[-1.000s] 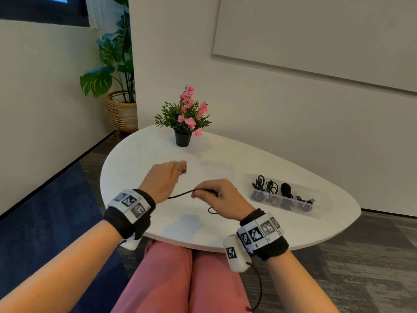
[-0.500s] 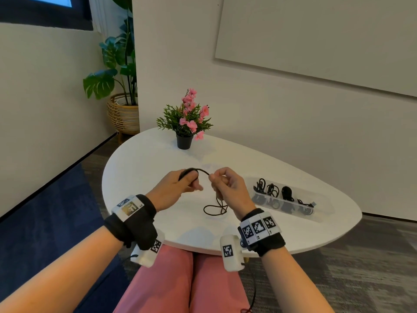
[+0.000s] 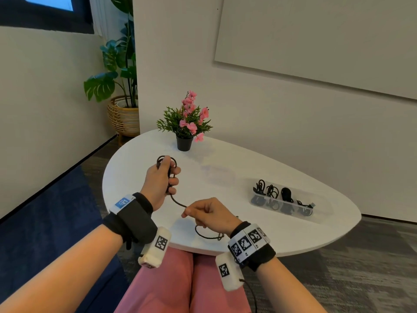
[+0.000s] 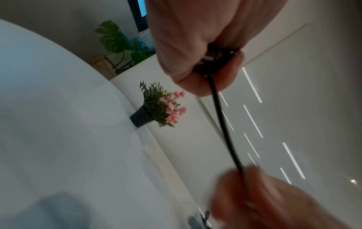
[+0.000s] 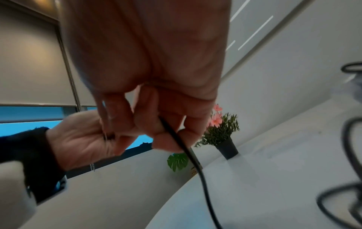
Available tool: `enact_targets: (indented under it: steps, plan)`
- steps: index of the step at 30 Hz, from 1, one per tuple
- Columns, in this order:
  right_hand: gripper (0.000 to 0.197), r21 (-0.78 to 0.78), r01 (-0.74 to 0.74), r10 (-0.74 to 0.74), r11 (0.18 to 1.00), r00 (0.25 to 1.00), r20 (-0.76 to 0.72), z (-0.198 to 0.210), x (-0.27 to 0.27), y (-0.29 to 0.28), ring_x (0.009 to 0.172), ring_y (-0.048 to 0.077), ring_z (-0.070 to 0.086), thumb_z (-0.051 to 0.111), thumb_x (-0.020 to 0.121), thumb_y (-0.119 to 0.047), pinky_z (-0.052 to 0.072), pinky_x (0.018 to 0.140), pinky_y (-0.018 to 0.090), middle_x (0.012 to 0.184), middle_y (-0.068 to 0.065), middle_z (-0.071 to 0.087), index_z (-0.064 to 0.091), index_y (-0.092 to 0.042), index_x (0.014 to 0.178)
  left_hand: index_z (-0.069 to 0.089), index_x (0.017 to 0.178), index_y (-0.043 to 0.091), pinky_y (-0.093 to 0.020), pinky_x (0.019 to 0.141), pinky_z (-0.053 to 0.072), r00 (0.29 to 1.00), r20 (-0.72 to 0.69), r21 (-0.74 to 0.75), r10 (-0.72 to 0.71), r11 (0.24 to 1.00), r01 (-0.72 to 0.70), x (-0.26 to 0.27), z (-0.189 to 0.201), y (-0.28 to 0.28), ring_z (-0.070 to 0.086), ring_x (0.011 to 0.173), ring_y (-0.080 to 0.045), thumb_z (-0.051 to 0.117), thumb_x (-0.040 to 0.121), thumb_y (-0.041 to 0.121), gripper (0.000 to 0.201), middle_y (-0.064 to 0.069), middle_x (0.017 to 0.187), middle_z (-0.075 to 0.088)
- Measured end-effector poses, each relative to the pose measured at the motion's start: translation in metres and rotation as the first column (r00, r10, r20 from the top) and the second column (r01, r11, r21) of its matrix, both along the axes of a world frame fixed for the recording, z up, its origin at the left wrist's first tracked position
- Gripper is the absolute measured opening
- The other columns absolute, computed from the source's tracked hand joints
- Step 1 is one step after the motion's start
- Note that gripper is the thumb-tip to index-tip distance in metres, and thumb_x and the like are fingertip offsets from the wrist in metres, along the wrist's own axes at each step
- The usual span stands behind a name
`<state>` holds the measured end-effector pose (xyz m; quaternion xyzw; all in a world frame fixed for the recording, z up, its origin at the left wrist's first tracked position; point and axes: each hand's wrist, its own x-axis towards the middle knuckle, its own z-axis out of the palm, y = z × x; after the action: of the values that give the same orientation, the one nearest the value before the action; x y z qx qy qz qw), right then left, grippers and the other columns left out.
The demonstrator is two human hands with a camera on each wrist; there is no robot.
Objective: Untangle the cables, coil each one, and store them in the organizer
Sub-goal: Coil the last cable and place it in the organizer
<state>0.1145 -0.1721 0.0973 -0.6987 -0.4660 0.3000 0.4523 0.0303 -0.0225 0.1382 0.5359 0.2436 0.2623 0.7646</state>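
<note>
My left hand (image 3: 165, 177) grips a partly wound coil of thin black cable (image 3: 160, 159) above the white table (image 3: 225, 172); loops stick out above the fist. From the coil the cable (image 4: 221, 124) sags down to my right hand (image 3: 198, 214), which pinches it between thumb and fingers (image 5: 168, 136). The loose tail (image 3: 209, 234) lies in a loop on the table near the front edge, partly hidden by my right wrist. The clear plastic organizer (image 3: 255, 199) sits at the right of the table with several coiled black cables (image 3: 286, 194) in its compartments.
A small black pot with pink flowers (image 3: 186, 125) stands at the table's far side, behind my left hand. A large leafy plant in a woven basket (image 3: 123, 116) is on the floor beyond. White walls rise close behind the table.
My left hand has risen and moved away with more loops on the coil. My right hand has dropped back toward the front edge, sliding along the cable; the loose loop on the table shrank.
</note>
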Motion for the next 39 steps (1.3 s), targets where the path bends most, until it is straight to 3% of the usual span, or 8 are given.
enact_targets:
  steps: [4, 8, 13, 18, 25, 31, 35, 39]
  plan:
    - [0.019, 0.001, 0.017, -0.017, 1.0, 0.992, 0.123, 0.021, 0.014, -0.01, 0.044, 0.0, 0.04, 0.059, 0.091, -0.014, 0.036, 0.055, 0.01, 0.042, -0.015, 0.047, 0.07, 0.001, 0.087, 0.044, 0.12, 0.016, -0.023, 0.043, 0.031, 0.975, -0.222, 0.403, 0.025, 0.913, 0.068, 0.004, -0.005, 0.01, 0.038, 0.051, -0.013, 0.039, 0.099, 0.034, 0.028, -0.003, 0.082, 0.061]
    - [0.012, 0.115, 0.065, -0.095, 0.991, 0.956, 0.277, 0.046, 0.028, -0.008, 0.07, 0.006, 0.058, 0.066, 0.086, -0.016, 0.047, 0.07, 0.021, 0.075, -0.001, 0.07, 0.074, -0.008, 0.085, 0.063, 0.089, 0.013, -0.031, 0.068, 0.044, 0.898, -0.438, 0.783, 0.048, 0.512, 0.355, 0.003, -0.01, -0.003, 0.056, 0.062, -0.016, 0.03, 0.099, 0.044, 0.046, 0.0, 0.075, 0.068]
    - [0.003, 0.247, 0.2, -0.255, 0.948, 0.942, 0.216, 0.058, 0.045, -0.003, 0.074, 0.016, 0.063, 0.072, 0.081, -0.016, 0.053, 0.075, 0.033, 0.077, 0.004, 0.07, 0.072, -0.017, 0.078, 0.066, 0.078, 0.01, -0.017, 0.048, 0.036, 0.847, -0.418, 0.584, -0.33, 0.616, 0.528, 0.002, 0.0, -0.016, 0.043, 0.044, -0.005, 0.052, 0.087, 0.049, 0.043, 0.004, 0.059, 0.058]
    - [0.015, 0.283, 0.298, -0.335, 0.912, 0.938, 0.089, 0.044, 0.044, 0.001, 0.058, 0.005, 0.046, 0.067, 0.085, -0.025, 0.041, 0.059, 0.017, 0.063, -0.005, 0.054, 0.064, -0.012, 0.077, 0.06, 0.08, 0.013, -0.021, 0.053, 0.039, 0.877, -0.266, 0.486, -0.4, 0.73, 0.48, 0.001, 0.007, -0.013, 0.045, 0.054, -0.011, 0.046, 0.096, 0.029, 0.027, 0.006, 0.058, 0.052]
    - [0.027, 0.153, 0.268, -0.27, 0.951, 0.963, -0.013, 0.012, 0.027, 0.006, 0.049, 0.007, 0.04, 0.042, 0.099, -0.024, 0.05, 0.062, 0.034, 0.057, -0.003, 0.038, 0.055, -0.017, 0.077, 0.058, 0.109, 0.008, -0.04, 0.103, 0.039, 0.974, 0.046, 0.183, -0.221, 0.961, 0.209, 0.004, -0.003, -0.006, 0.057, 0.118, -0.013, 0.031, 0.101, 0.034, 0.038, 0.003, 0.125, 0.062]
    - [0.032, -0.054, 0.13, -0.121, 0.99, 0.982, 0.145, 0.002, 0.002, 0.007, 0.047, 0.005, 0.04, 0.037, 0.1, -0.037, 0.045, 0.052, 0.025, 0.053, -0.01, 0.043, 0.064, -0.026, 0.085, 0.053, 0.093, 0.01, -0.048, 0.08, 0.056, 0.986, 0.164, -0.108, 0.01, 0.994, 0.008, 0.006, 0.012, -0.007, 0.069, 0.081, -0.023, 0.03, 0.102, 0.033, 0.033, -0.008, 0.086, 0.064]
    - [0.039, -0.131, 0.096, -0.029, 0.987, 0.898, 0.439, 0.018, 0.004, 0.0, 0.059, 0.011, 0.047, 0.041, 0.096, -0.046, 0.037, 0.064, 0.028, 0.065, -0.001, 0.057, 0.072, -0.022, 0.092, 0.049, 0.085, 0.019, -0.023, 0.044, 0.041, 0.991, 0.022, 0.075, 0.136, 0.988, -0.137, 0.003, 0.011, 0.0, 0.039, 0.053, -0.011, 0.036, 0.099, 0.037, 0.026, -0.001, 0.075, 0.053]
    - [0.021, -0.013, 0.061, -0.045, 0.998, 0.842, 0.537, 0.038, 0.013, -0.004, 0.072, 0.015, 0.054, 0.051, 0.094, -0.027, 0.044, 0.073, 0.033, 0.086, 0.004, 0.066, 0.07, -0.017, 0.097, 0.047, 0.109, 0.014, -0.028, 0.053, 0.04, 0.979, -0.116, 0.47, 0.169, 0.877, -0.096, 0.01, -0.001, 0.011, 0.046, 0.059, -0.016, 0.039, 0.097, 0.039, 0.029, -0.005, 0.084, 0.06]
